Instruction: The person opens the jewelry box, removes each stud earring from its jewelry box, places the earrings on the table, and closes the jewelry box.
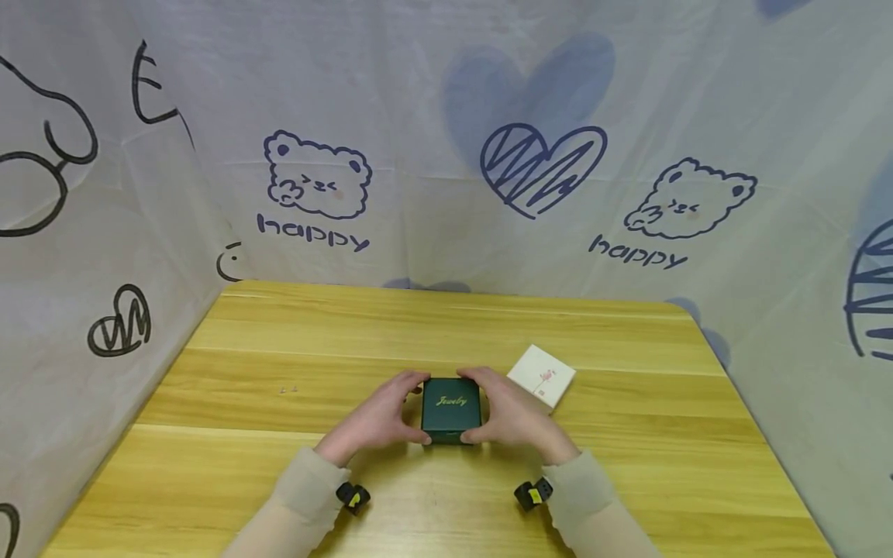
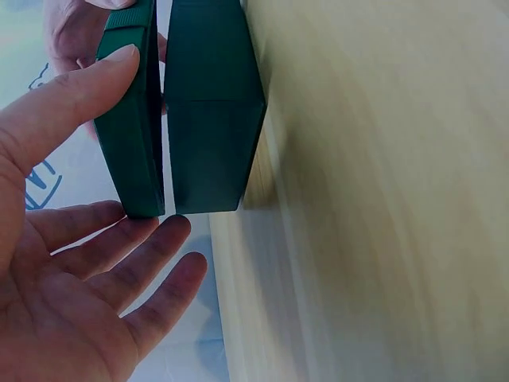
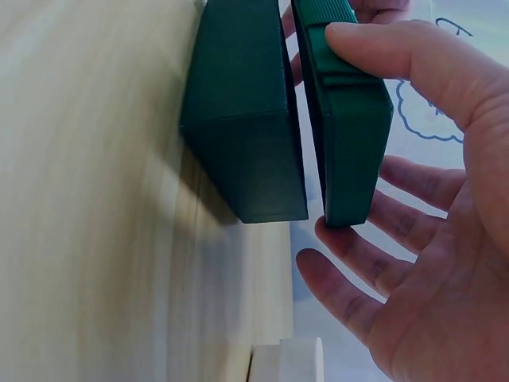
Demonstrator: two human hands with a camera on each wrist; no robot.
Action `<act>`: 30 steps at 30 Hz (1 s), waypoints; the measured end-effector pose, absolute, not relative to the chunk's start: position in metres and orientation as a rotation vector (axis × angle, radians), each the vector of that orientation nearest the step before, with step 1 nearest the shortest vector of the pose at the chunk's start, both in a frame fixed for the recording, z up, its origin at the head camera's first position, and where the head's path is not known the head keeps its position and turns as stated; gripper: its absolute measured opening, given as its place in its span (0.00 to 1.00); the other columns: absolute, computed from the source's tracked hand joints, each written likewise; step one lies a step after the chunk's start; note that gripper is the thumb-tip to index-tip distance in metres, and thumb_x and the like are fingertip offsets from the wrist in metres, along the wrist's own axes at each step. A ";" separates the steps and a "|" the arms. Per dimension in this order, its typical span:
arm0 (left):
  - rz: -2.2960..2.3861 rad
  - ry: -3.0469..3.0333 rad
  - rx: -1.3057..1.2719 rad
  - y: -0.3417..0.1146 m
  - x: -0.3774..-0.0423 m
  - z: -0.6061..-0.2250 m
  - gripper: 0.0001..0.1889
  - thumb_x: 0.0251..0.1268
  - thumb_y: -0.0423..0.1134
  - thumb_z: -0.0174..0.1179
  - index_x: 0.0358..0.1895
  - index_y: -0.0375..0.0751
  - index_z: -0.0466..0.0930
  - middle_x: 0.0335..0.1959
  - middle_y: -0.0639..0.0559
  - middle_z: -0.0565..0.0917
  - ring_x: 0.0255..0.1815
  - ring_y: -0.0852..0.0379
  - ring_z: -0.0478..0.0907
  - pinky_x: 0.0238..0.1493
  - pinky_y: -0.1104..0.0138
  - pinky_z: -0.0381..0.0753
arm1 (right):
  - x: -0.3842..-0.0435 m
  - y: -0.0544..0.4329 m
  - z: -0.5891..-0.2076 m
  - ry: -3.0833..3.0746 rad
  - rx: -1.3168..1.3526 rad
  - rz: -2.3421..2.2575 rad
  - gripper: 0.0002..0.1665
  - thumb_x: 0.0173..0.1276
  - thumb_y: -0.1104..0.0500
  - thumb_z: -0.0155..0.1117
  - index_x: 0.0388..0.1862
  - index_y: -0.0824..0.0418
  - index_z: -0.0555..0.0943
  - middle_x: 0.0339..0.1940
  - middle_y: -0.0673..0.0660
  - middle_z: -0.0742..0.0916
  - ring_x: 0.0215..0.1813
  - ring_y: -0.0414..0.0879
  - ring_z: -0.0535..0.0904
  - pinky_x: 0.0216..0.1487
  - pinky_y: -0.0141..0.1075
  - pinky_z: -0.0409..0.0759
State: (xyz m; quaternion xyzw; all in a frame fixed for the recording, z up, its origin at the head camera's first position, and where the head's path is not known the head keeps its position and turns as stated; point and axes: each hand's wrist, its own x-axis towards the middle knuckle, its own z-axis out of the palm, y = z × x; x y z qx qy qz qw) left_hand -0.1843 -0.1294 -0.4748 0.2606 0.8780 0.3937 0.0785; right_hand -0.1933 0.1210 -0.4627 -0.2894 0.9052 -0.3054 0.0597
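Observation:
A dark green jewelry box lid [image 1: 451,404] with gold "Jewelry" lettering is held level at the middle of the table by both hands. My left hand [image 1: 380,413] grips its left side, thumb at the front corner and fingers toward the back. On the opposite side my right hand [image 1: 512,411] grips the lid the same way. Both wrist views show a thin gap between the lid [image 2: 131,151] and the green box base [image 2: 211,119] under it. A ribbed green ribbon bow [image 3: 330,32] sits on the lid's front edge. The inside of the base is hidden.
A white square box [image 1: 540,377] with red print lies just behind my right hand. The wooden table [image 1: 279,333] meets a printed cloth [image 1: 418,232] at the back. Black straps with small devices [image 1: 353,497] sit on both wrists.

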 end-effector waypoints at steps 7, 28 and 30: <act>1.169 2.630 0.787 -0.128 -0.184 -0.478 0.48 0.46 0.38 0.79 0.70 0.28 0.62 0.64 0.40 0.71 0.60 0.43 0.73 0.59 0.50 0.72 | -0.193 0.121 -0.468 2.698 -0.892 -0.989 0.54 0.46 0.54 0.83 0.72 0.60 0.67 0.64 0.57 0.76 0.62 0.53 0.73 0.63 0.50 0.69; 1.144 2.628 0.773 -0.130 -0.186 -0.478 0.48 0.46 0.38 0.79 0.71 0.29 0.62 0.65 0.38 0.70 0.59 0.43 0.74 0.59 0.51 0.72 | -0.191 0.118 -0.470 2.677 -0.846 -1.020 0.54 0.47 0.54 0.83 0.72 0.59 0.67 0.66 0.57 0.75 0.64 0.55 0.70 0.65 0.53 0.66; 1.138 2.631 0.778 -0.130 -0.186 -0.478 0.48 0.45 0.38 0.79 0.71 0.29 0.62 0.65 0.38 0.70 0.59 0.44 0.74 0.59 0.51 0.72 | -0.191 0.118 -0.471 2.679 -0.846 -1.019 0.54 0.47 0.53 0.83 0.72 0.59 0.67 0.66 0.57 0.75 0.65 0.55 0.70 0.65 0.52 0.66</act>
